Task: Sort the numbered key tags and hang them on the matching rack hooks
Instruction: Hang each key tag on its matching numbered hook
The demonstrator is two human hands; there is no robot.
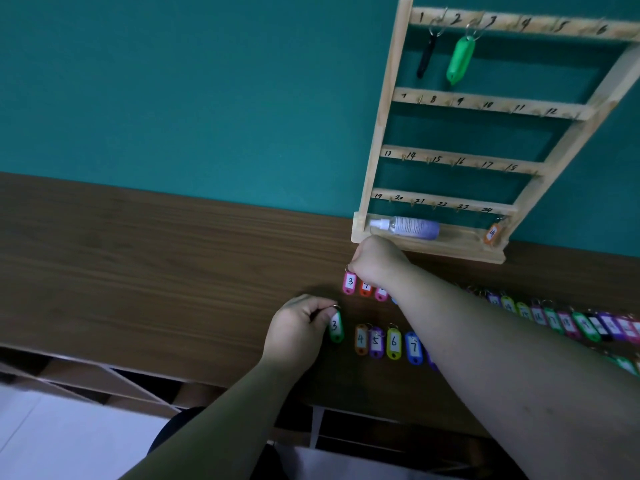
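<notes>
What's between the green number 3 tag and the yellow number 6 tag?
In the head view, two tags lie there: the orange 4 tag and the purple 5 tag.

green tag 3 (336,328): near row | pink tag 3 (349,283): far row | rack (383,116): upright

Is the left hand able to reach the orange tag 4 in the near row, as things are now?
Probably yes: orange tag 4 lies uncovered close to the left hand. Only the green tag 3, which that hand pinches by its ring, sits between.
</notes>
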